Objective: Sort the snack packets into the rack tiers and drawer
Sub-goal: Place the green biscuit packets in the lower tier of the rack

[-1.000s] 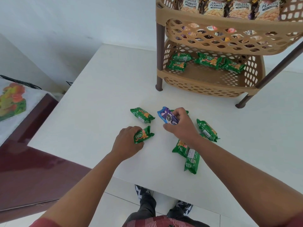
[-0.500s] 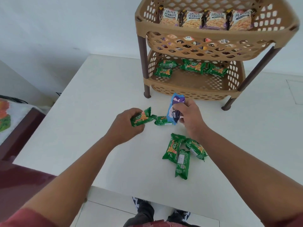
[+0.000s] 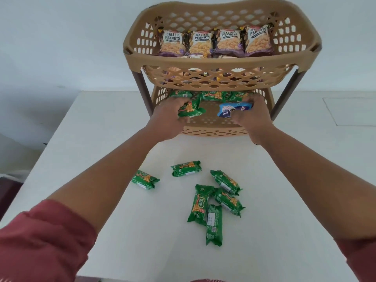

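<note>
Head cam: white table [image 3: 101, 139] vs pale wall, tan 2-tier rack [image 3: 221, 62] at far edge. Upper tier w/ salted peanut packs [image 3: 201, 42]; lower tier's back row of green packets [image 3: 213, 95] partly hidden by upper basket. Left hand [image 3: 167, 119] grips a green biscuit packet [image 3: 190, 109], right hand [image 3: 251, 117] pinches a blue packet [image 3: 230, 109], both over lower tier. Six loose green packets [image 3: 200, 204] on table, near the forearms. Red sleeves [image 3: 46, 237] cut off at frame bottom.

A flat white rectangular bench [image 3: 97, 163] stands before a plain white wall [image 3: 61, 41], with dark maroon furniture [image 3: 8, 192] at its left edge
</note>
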The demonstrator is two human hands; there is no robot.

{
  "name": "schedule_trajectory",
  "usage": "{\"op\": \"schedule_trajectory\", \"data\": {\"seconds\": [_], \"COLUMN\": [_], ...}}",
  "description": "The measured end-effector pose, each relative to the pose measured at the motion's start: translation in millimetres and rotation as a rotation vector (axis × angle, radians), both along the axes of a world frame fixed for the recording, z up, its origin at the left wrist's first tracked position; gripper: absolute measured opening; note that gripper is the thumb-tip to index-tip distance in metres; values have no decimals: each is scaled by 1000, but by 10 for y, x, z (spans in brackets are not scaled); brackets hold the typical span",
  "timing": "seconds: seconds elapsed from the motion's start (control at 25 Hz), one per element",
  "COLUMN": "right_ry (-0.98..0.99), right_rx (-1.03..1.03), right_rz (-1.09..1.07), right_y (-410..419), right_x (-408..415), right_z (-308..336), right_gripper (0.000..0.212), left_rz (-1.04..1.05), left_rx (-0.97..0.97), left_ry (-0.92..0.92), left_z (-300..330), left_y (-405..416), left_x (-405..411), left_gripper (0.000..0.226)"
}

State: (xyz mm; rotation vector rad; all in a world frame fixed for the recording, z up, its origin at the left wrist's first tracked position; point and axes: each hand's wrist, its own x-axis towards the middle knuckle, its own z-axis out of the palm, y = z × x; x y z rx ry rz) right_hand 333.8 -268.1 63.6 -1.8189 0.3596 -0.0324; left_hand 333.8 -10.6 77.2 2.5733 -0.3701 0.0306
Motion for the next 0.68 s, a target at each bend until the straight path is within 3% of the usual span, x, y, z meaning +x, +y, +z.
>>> {"op": "schedule_trajectory", "data": {"seconds": [0.08,0.32,0.48,0.68], "right_ry": [15,116,217,237], "right_rx": [-67,-313,-430,-778], "right_rz": [33,94,55,144], "right_y": [-79,-100,-91,-176], "right_x": [186,776,1101,1187], "right_z": [-46,-319,-526,-662], "right_gripper": [48,36,31,30], "left_rz": [-38,-164,-182,-190], "left_rx": [35,384,415,432], "left_ry": [-24,-34,-5,27], "left_z": [-34,-368,-546,-731], "left_y": [-112,-454,-615,-719], "left_x": [266,921,1149,1341], "left_gripper": [59,59,65,64]}}
